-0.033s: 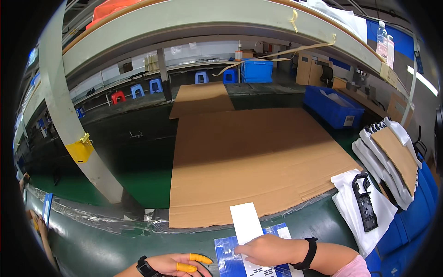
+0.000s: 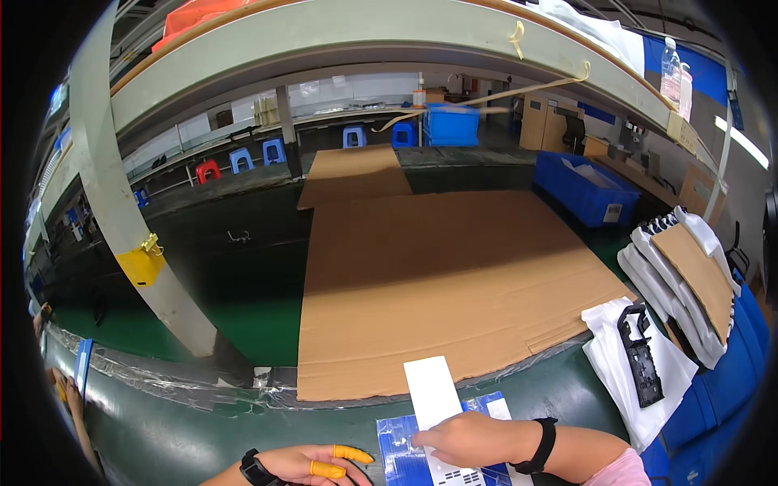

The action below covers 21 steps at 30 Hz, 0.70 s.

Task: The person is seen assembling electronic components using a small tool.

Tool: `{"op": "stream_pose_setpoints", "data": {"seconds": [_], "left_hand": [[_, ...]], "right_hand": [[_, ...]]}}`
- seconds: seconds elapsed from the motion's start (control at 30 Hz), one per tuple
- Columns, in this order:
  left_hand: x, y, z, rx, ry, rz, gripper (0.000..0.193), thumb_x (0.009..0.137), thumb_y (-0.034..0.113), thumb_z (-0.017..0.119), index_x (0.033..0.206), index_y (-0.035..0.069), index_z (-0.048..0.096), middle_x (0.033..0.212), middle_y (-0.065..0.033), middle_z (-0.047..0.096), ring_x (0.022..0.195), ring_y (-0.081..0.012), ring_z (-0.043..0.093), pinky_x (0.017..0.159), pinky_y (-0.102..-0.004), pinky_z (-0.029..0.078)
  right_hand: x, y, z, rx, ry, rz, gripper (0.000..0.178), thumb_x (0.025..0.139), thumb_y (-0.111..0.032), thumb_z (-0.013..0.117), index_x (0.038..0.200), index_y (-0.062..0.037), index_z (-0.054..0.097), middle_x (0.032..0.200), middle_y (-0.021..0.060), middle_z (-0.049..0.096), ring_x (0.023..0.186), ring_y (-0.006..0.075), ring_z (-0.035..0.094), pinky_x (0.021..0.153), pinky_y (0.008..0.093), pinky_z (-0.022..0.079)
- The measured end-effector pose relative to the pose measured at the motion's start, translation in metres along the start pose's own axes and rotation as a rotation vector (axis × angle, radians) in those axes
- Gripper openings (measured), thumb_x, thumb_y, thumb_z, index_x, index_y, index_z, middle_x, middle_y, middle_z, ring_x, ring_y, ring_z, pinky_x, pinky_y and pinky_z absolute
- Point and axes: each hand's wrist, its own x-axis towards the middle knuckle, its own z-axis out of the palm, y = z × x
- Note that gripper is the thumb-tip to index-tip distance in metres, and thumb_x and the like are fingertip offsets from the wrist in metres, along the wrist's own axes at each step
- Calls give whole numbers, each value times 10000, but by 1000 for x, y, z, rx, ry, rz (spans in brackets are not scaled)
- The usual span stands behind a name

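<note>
My right hand is closed on a long white sheet, its curled fingers pressed over the sheet's middle. Black marks show at the sheet's near end. Beneath it lies a flat blue piece with a shiny surface, on the green bench top. To the left of the blue piece, my left hand holds nothing visible. Yellow finger cots cover two of its digits, which are spread apart. The lower edge of the picture cuts off part of this hand and the near end of the blue piece.
A large cardboard sheet lies beyond my hands. At right, a black plastic part rests on white wrapping beside stacked wrapped parts. A post rises at left. Another person's arm shows at far left.
The loose strap hanging from the overhead shelf has shifted slightly. My hands and the white sheet stay in the same place.
</note>
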Motion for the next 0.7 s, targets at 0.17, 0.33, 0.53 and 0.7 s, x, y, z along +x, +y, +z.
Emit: {"op": "stream_pose_setpoints", "data": {"seconds": [0.17,0.33,0.53,0.7], "left_hand": [[-2,13,26,95,89,91,414,912,151,425,1281,6,305,1112,-244,507,926,-306,593,769,-381,512],[-2,12,25,86,82,104,412,912,130,420,1287,8,300,1115,-243,504,929,-304,592,774,-389,511],[0,2,-2,50,13,-13,457,930,112,379,1339,14,198,1245,-227,408,1064,-270,511,905,-351,423],[-1,4,8,53,8,0,449,934,116,371,1338,15,202,1245,-229,408,1065,-276,510,906,-351,423]], "right_hand": [[2,0,-3,-27,0,-8,325,670,22,510,995,16,503,656,160,573,639,320,597,548,386,476],[6,-2,-7,55,281,-93,379,728,12,519,1105,-14,511,707,121,597,628,245,603,576,323,485],[6,41,-1,924,235,240,394,796,-3,551,1186,-10,491,749,20,572,651,74,520,604,199,427],[-1,88,5,1640,382,248,253,789,30,543,1040,53,556,813,60,579,669,89,512,618,181,409]]}}
